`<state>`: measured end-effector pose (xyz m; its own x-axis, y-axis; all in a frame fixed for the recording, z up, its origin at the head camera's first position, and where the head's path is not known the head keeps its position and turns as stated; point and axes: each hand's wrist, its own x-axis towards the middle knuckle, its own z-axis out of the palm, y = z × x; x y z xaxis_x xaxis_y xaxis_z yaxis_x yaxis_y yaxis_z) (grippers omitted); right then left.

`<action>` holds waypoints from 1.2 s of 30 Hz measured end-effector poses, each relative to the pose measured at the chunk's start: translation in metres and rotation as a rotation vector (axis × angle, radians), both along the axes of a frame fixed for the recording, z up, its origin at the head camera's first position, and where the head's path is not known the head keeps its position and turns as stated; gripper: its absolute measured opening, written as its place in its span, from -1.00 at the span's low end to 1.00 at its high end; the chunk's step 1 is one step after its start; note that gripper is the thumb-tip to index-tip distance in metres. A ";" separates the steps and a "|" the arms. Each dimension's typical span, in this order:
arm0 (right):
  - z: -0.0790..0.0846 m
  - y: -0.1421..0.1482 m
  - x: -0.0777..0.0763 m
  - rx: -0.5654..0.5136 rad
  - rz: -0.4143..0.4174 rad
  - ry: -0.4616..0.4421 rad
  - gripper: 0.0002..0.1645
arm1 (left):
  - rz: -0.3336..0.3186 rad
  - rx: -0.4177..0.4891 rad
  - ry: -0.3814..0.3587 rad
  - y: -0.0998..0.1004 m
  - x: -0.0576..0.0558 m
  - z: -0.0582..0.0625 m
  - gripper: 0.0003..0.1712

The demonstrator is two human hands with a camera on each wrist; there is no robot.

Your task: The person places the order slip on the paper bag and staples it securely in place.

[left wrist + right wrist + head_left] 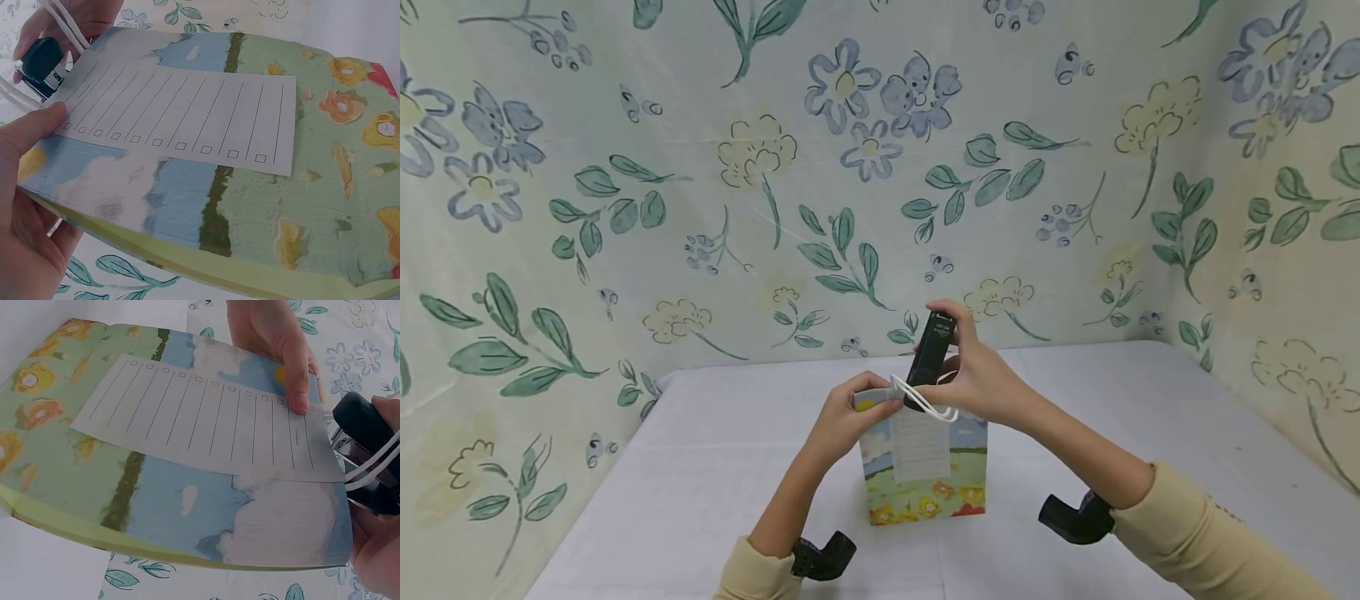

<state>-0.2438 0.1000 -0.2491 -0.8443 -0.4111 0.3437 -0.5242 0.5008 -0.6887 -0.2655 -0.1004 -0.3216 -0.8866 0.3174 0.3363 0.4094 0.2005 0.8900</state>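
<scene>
A paper gift bag (967, 477) printed with a flower meadow and sky stands on the table, its top edge between my hands. A white checklist slip (187, 119) with ruled lines and small boxes lies against its face, reaching up to the top edge. My left hand (848, 417) pinches the bag's top edge, thumb pressing on the slip's corner. In my right hand (988, 379) a black stapler (931, 348) is held tilted, its mouth at the bag's top edge beside the slip. White cord handles (375, 467) loop across the stapler. A thin staple-like line shows on the slip in the right wrist view.
A white cloth covers the table (715, 483). Behind it and at the sides hangs a flower-printed curtain (880, 208). Black wrist cameras sit on both forearms, the right one (1075, 518) and the left one (824, 557), near beige sleeves.
</scene>
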 end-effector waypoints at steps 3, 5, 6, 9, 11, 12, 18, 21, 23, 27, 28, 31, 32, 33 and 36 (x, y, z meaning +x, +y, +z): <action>0.000 0.002 -0.002 -0.033 0.009 -0.027 0.11 | -0.009 0.004 -0.002 0.000 -0.001 -0.001 -0.79; 0.000 0.003 -0.003 -0.064 0.017 -0.047 0.10 | -0.012 0.004 0.006 0.000 -0.002 -0.002 -0.77; 0.000 0.003 -0.003 -0.082 0.025 -0.057 0.10 | -0.013 0.004 0.008 0.000 -0.002 -0.002 -0.77; 0.002 0.004 -0.004 -0.114 0.037 -0.078 0.11 | -0.016 0.011 -0.004 0.000 -0.003 -0.003 -0.74; 0.003 0.006 -0.005 -0.115 0.042 -0.092 0.11 | -0.018 0.019 -0.016 0.000 -0.003 -0.004 -0.73; 0.004 0.007 -0.006 -0.112 0.043 -0.098 0.11 | -0.019 0.025 -0.021 0.000 -0.003 -0.004 -0.73; 0.007 0.020 -0.012 -0.121 0.097 -0.062 -0.19 | -0.046 0.048 -0.001 0.001 -0.002 -0.004 -0.71; 0.006 0.028 -0.016 -0.139 0.123 -0.048 -0.41 | -0.070 0.055 -0.015 0.002 -0.002 -0.004 -0.70; 0.005 0.033 -0.018 -0.141 0.124 -0.046 -0.48 | -0.073 0.055 -0.026 0.002 -0.001 -0.005 -0.69; 0.002 0.043 -0.021 -0.153 0.111 -0.025 -0.52 | -0.077 0.062 -0.048 0.003 -0.001 -0.005 -0.70; 0.001 0.046 -0.021 -0.165 0.110 -0.018 -0.52 | -0.080 0.064 -0.051 0.003 -0.001 -0.005 -0.70; -0.001 0.053 -0.021 -0.202 0.102 0.009 -0.51 | -0.090 0.063 -0.050 0.004 -0.001 -0.005 -0.70; -0.001 0.055 -0.020 -0.209 0.096 0.024 -0.50 | -0.092 0.062 -0.049 0.004 -0.001 -0.005 -0.71; -0.002 0.057 -0.019 -0.214 0.092 0.036 -0.49 | -0.092 0.060 -0.047 0.004 -0.001 -0.005 -0.71; -0.004 0.062 -0.016 -0.208 0.072 0.063 -0.47 | -0.085 0.056 -0.046 0.004 0.000 -0.004 -0.71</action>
<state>-0.2595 0.1620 -0.2528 -0.7899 -0.3840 0.4782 -0.5984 0.3115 -0.7382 -0.2654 -0.0964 -0.3261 -0.8720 0.3740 0.3157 0.3817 0.1162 0.9169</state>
